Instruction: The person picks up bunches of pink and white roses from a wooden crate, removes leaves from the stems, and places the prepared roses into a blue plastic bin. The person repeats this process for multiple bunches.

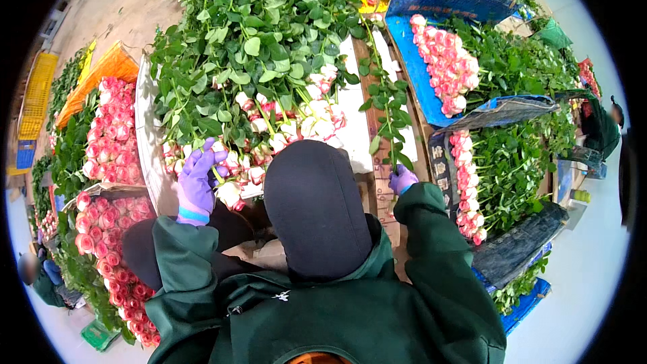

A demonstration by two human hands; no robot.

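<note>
My left hand, in a purple glove, has its fingers around the stem of a white-and-pink rose just behind the bloom. That rose hangs at the near edge of a big pile of leafy rose stems, whose blooms point toward me. To the right, my purple-gloved right hand grips a single long leafy rose stem. This stem lies lengthwise over a wooden board with measuring marks. The bloom end by my right hand is mostly hidden by the hand and sleeve.
Pink roses lie bundled in a blue wrap on the right, with another row of roses nearer. More pink roses stack up on the left, near an orange sheet. Other people are at both far sides.
</note>
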